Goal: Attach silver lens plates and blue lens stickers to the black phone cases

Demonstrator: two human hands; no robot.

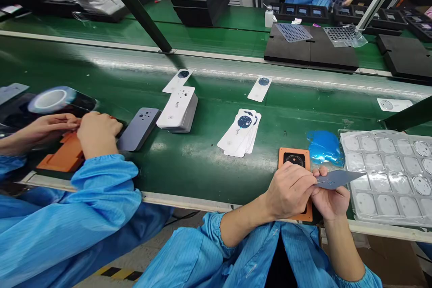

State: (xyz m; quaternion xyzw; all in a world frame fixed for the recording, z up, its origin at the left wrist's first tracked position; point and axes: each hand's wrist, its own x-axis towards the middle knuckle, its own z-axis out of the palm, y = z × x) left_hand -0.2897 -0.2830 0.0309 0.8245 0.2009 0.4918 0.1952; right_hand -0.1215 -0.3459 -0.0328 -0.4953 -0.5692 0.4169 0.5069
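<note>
A thin grey-blue phone back cover (337, 179) is held level above the bench edge. My left hand (290, 189) pinches its left end, where the fingertips hide part of it. My right hand (329, 198) grips it from below with the thumb and curled fingers. Under my left hand lies an orange fixture (281, 157) with a dark round recess, partly covered by the hand. Crumpled blue film (324, 147) sits just beyond my right hand. To the right is a clear tray (374, 173) with round pale pieces in several of its pockets.
Fanned white phone back covers (236, 137) lie left of the fixture, beyond them a white stack (177, 110) and a grey stack (140, 128). At left, a co-worker's hands (97, 130) work at an orange block (64, 155). Black boards (310, 47) rest across the belt.
</note>
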